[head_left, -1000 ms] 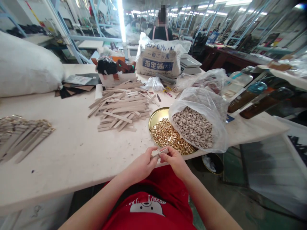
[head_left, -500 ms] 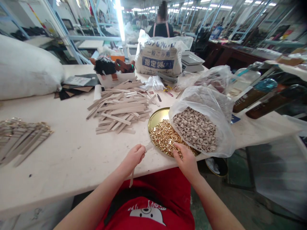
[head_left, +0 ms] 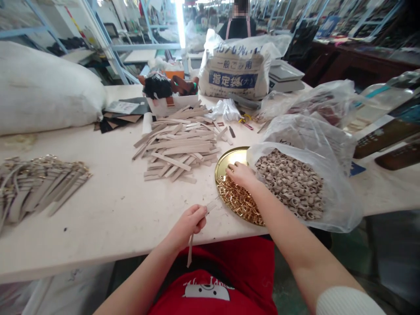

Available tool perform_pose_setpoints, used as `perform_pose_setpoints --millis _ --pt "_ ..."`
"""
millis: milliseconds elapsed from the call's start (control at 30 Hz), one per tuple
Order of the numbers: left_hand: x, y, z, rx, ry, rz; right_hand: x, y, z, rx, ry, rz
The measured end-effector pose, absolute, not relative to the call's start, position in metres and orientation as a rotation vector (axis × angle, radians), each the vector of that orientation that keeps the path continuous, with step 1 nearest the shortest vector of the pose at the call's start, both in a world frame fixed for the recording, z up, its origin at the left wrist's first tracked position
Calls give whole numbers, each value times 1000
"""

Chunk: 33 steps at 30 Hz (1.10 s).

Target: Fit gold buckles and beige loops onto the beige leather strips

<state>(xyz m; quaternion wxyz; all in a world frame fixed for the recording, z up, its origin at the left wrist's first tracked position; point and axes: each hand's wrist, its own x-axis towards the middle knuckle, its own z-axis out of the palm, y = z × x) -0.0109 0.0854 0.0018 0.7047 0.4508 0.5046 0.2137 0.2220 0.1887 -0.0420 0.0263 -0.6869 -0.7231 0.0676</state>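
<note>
Left hand (head_left: pixel 191 222): held over the near edge of the desk (head_left: pixel 114 210), above a red shirt (head_left: pixel 226 271).
Left fingers (head_left: pixel 200 218): closed around a beige strip (head_left: pixel 189 251). One end is seen poking out toward the tray, and the other hangs down past the desk edge.
Right hand (head_left: pixel 242 174): laid palm-down in the gold tray (head_left: pixel 225 155), on the heap of gold buckles (head_left: pixel 241 202).
Right fingers (head_left: pixel 231 170): curled down among the buckles. Whether one is gripped cannot be told.
Tray: set on the desk to the right of the left hand, overlapped by the clear bag (head_left: pixel 341 205) of beige loops (head_left: pixel 288 186).
Pile of strips (head_left: pixel 179 146): heaped just behind the tray, apart from both hands.
Finished straps (head_left: pixel 39 188): laid side by side at the far left of the desk.
Far side: a white sack (head_left: pixel 42 87) and a printed bag (head_left: pixel 236 72) are seen, with a person (head_left: pixel 239 26) standing behind the latter.
</note>
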Motion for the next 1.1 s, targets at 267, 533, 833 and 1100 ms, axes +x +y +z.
perform_pose_setpoints --millis 267,533,833,1100 --pt "-15 75 -1 1022 1074 445 208 137 -37 -2065 -2329 110" --pt "-23 54 -3 958 1090 445 207 92 -35 -1947 -2363 -90" --pt "-19 46 -5 921 991 390 228 50 -44 -1870 -2395 -277" --pt "-8 51 7 1033 918 315 237 48 -41 -1819 -2022 17"
